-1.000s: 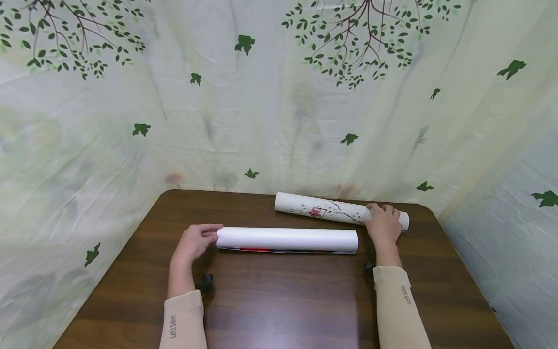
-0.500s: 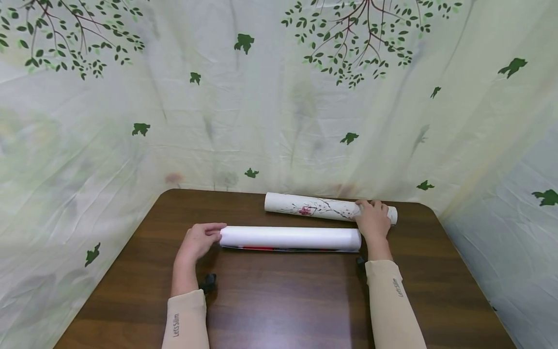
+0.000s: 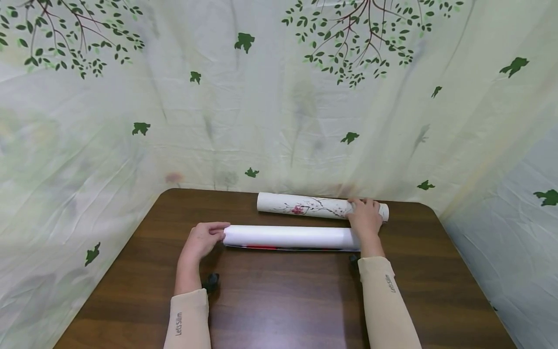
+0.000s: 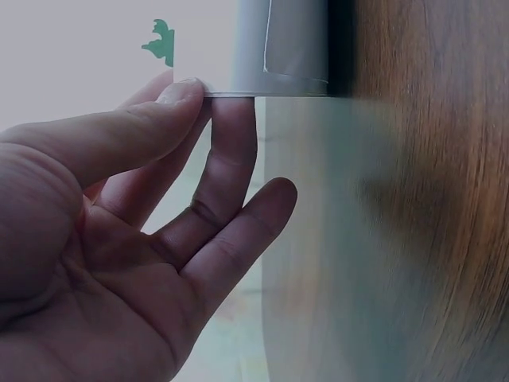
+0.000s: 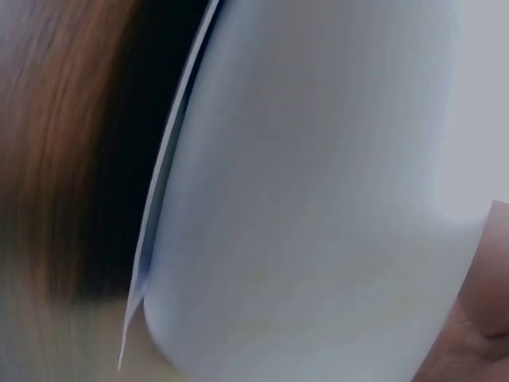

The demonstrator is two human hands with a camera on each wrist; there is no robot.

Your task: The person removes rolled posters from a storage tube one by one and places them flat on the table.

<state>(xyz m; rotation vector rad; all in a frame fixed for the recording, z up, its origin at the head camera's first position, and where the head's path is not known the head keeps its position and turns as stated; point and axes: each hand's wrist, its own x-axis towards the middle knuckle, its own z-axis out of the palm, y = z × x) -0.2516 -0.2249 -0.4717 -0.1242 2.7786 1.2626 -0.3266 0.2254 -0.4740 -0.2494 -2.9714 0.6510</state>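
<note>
A plain white paper roll [image 3: 287, 236] lies across the middle of the table, with a strip of red and black print along its near underside. My left hand [image 3: 202, 240] pinches its left end; in the left wrist view the thumb [image 4: 163, 119] is at the roll's edge and the two outer fingers are off it. Behind lies a second paper roll [image 3: 301, 206], printed with plum blossom branches. Over its right part my right hand [image 3: 366, 218] grips from above. The right wrist view is filled by the plain roll [image 5: 302, 199] with its loose paper edge.
Both rolls are on a dark brown wooden table [image 3: 279, 300] with rounded far corners. A pale curtain [image 3: 279, 121] with printed leaves and branches hangs right behind the table's far edge. Small black wrist devices [image 3: 211, 282] sit beside both forearms.
The blossom-printed roll has moved left with my right hand, whose wrist now overlaps the plain roll's right end. My left hand and the plain roll have shifted slightly right.
</note>
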